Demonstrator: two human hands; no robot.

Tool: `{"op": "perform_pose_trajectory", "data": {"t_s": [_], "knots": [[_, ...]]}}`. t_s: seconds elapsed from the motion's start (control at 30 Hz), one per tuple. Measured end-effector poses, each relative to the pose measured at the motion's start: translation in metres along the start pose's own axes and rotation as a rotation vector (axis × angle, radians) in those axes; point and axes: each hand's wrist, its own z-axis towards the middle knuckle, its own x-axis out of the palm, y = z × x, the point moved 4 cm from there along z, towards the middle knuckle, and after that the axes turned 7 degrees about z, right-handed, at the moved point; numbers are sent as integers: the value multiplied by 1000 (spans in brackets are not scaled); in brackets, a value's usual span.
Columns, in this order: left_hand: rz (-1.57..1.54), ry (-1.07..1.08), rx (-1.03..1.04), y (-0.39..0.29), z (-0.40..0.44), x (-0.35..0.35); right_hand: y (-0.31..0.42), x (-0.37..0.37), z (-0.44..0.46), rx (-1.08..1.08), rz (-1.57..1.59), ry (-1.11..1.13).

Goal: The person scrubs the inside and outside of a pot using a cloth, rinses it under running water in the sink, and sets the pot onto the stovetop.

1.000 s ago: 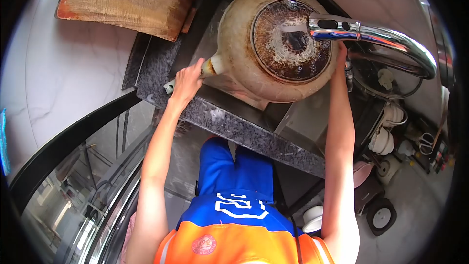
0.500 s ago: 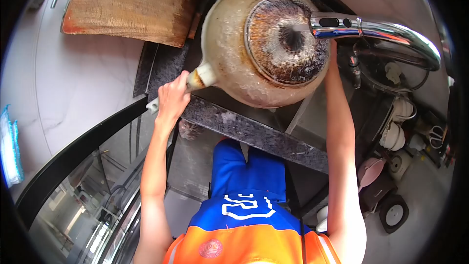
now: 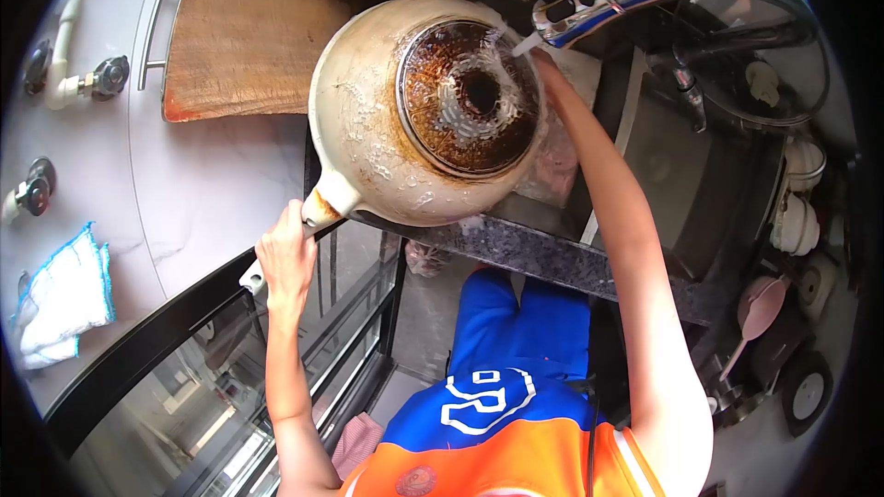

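Observation:
A large cream-coloured wok (image 3: 364, 120) is turned with its underside towards me above the sink. Its round base (image 3: 428, 129) is scorched brown and wet, with a dark spot in the middle. My left hand (image 3: 287, 253) is closed round the wok's long pale handle (image 3: 324, 210). At the wok's right edge is my right hand (image 3: 546, 69), holding that side, its fingers mostly hidden behind the wok. A chrome faucet (image 3: 575, 14) runs a thin stream of water onto the base's upper right edge.
A wooden cutting board (image 3: 249, 37) stands at the upper left. A granite counter edge (image 3: 516, 253) lies between my body and the sink. White bowls (image 3: 796, 221) and a pink ladle-like utensil (image 3: 762, 308) are at the right. A white-and-blue cloth (image 3: 69, 294) hangs at the left.
The wok has shifted left relative to the faucet, with both hands on it. Water now meets the base's edge rather than its middle, and the base looks browner and wetter. The view has shifted.

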Motion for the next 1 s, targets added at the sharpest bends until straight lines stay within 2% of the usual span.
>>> {"op": "perform_pose_trajectory", "data": {"t_s": [0.03, 0.07, 0.13, 0.27, 0.33, 0.37, 0.4, 0.5, 0.53, 0.6, 0.67, 0.73, 0.77, 0.83, 0.93, 0.97, 1.0], "knots": [[10, 8, 14, 0, -1, -8, -4, 3, 8, -49, -170, -26], [22, 3, 21, 0, -2, -12, -9, 8, 14, -106, -143, 49], [64, -16, 33, 3, -4, -21, -11, 20, 10, 39, -138, 62], [161, -84, 40, 11, -10, -30, 2, 43, -17, 6, -131, 59], [213, -104, 50, 9, -9, -39, 9, 52, -25, 104, -222, 68], [287, -130, 73, 8, -7, -45, 13, 61, -33, 193, -77, 96], [361, -158, 94, 8, -5, -49, 11, 59, -28, 189, -71, 99], [548, -242, 170, 6, 6, -58, -12, 54, 1, 384, 331, 291], [640, -270, 204, 4, 9, -61, -19, 51, 4, 376, 334, 291], [716, -277, 233, 4, 13, -65, -27, 52, 5, 391, 423, 277], [768, -401, 313, -1, 14, -72, -30, 47, -5, 423, 453, 215], [783, -429, 330, -11, 16, -83, -46, 26, 0, 473, 468, 51], [784, -439, 319, -16, 17, -86, -50, 21, 0, 479, 473, 55], [799, -459, 297, -27, 17, -88, -38, 7, -4, 209, 371, 66], [665, -453, 222, -39, 17, -85, -27, -14, -8, 178, 468, 105], [614, -439, 166, -38, 17, -81, -18, -18, -28, 71, 481, -12], [605, -436, 159, -38, 16, -77, -19, -25, -29, 74, 470, -14]]}}
